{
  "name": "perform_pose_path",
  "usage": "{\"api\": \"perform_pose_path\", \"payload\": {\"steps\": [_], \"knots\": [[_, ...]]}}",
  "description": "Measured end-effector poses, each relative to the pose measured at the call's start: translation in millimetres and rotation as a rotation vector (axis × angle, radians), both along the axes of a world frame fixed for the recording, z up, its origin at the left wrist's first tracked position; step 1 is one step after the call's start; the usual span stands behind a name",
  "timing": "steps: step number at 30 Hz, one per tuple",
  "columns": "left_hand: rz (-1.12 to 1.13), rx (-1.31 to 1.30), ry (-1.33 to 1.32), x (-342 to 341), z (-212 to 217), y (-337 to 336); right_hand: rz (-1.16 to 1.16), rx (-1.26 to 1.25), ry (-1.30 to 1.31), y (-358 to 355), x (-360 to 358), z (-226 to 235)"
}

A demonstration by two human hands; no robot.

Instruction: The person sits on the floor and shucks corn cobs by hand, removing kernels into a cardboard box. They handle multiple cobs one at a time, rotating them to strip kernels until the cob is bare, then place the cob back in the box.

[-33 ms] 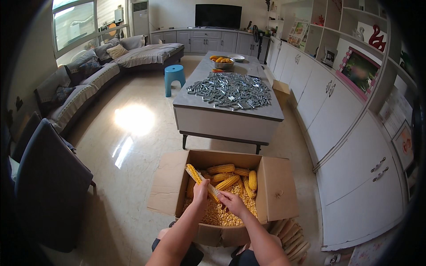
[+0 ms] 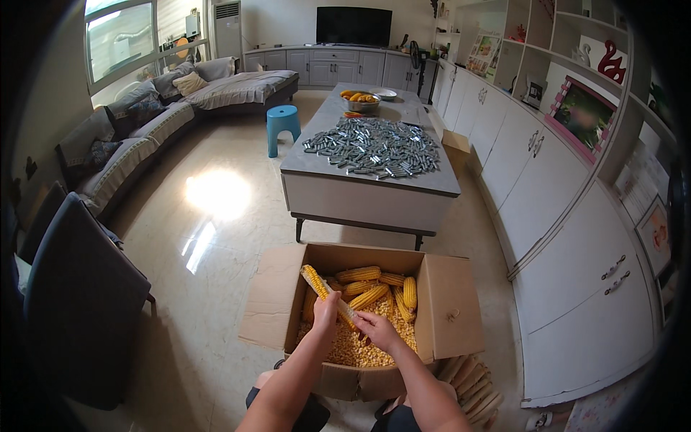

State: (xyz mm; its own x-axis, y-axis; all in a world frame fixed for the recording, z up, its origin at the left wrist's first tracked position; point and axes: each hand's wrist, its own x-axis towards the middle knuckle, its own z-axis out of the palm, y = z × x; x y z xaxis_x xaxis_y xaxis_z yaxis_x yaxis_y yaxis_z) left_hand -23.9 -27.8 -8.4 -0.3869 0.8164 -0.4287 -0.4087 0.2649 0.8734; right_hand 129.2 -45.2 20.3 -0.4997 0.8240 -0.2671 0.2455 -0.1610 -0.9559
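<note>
An open cardboard box [image 2: 448,311] stands on the floor in front of my knees. Inside lie several whole yellow corn cobs [image 2: 371,284] at the back and a heap of loose kernels [image 2: 360,351] at the front. Above the box I hold one corn cob [image 2: 315,281], tilted with its tip up and to the left. My left hand [image 2: 325,311] grips its middle. My right hand [image 2: 378,331] closes on its lower end, where the cob looks partly stripped.
Bare cobs [image 2: 471,381] are stacked right of the box. Beyond it stands a grey table [image 2: 360,198] covered with small metal pieces [image 2: 374,147] and a bowl [image 2: 362,101]. A blue stool [image 2: 283,126], sofa [image 2: 144,122], dark chair [image 2: 79,302] and white cabinets [image 2: 568,216] surround it.
</note>
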Motion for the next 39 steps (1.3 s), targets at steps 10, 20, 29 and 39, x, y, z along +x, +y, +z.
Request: {"api": "perform_pose_path", "payload": {"steps": [10, 20, 29, 39], "knots": [[-0.152, 0.02, 0.034, 7, 10, -4, 0.091, -0.133, -0.01, -3, 9, 6], [-0.044, 0.038, 0.303, 14, -26, 6, 0.109, 0.498, -0.479, -8, 0, -5], [0.073, 0.029, 0.028, 13, -3, 3, -0.059, 0.426, -0.234, -6, 3, 1], [0.051, 0.046, 0.077, 12, -7, 3, -0.072, 0.372, -0.253, -6, -5, -4]]}}
